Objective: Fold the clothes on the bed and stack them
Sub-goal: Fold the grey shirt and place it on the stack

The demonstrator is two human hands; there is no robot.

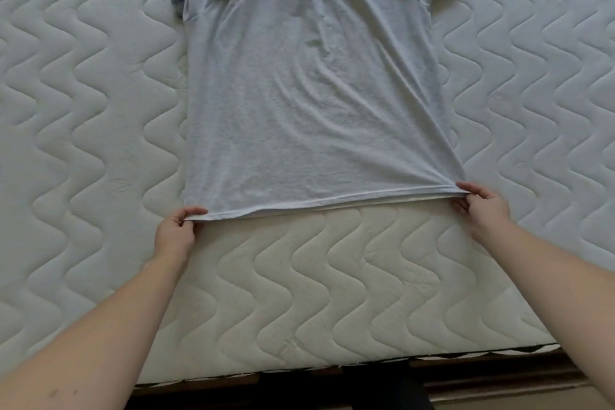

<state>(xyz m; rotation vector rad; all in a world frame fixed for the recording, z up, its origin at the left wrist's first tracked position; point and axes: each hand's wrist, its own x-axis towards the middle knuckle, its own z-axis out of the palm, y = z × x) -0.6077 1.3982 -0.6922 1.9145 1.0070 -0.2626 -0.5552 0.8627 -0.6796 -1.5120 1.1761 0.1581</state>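
Observation:
A pale blue-grey T-shirt point(309, 86) lies spread lengthwise on the quilted white mattress point(83, 110), hem toward me and sleeves at the far end. My left hand point(178, 231) pinches the hem's left corner. At the hem's right corner, my right hand point(482, 206) pinches the fabric the same way. The hem is stretched taut between both hands and lifted slightly off the mattress. The collar is cut off by the top of the view.
The mattress's near edge point(332, 366) runs across the bottom, with a dark bed frame and floor point(366, 389) below it. Wavy quilted surface extends to the left and right of the shirt.

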